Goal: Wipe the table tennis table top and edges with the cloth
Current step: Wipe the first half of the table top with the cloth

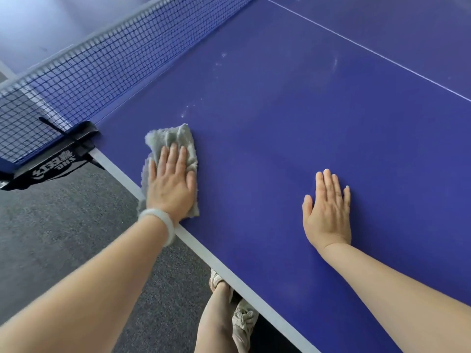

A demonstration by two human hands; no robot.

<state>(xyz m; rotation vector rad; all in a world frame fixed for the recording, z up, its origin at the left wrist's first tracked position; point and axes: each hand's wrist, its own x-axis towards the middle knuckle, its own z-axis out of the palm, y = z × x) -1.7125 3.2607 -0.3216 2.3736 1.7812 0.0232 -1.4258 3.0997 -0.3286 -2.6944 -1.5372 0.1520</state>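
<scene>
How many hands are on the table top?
2. The left hand presses the cloth near the side edge by the net; the right hand lies flat on the bare table further right. None seems hidden.

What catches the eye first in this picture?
The blue table tennis table top fills the view, its black mesh net at upper left. The left hand presses a grey fluffy cloth flat at the near white edge; the right hand rests flat on the bare blue surface.

Your hands: two, the left hand and the right hand
Your cloth: one
Table: one
Net: one
Your bracelet: one
Your shoes: two
</scene>
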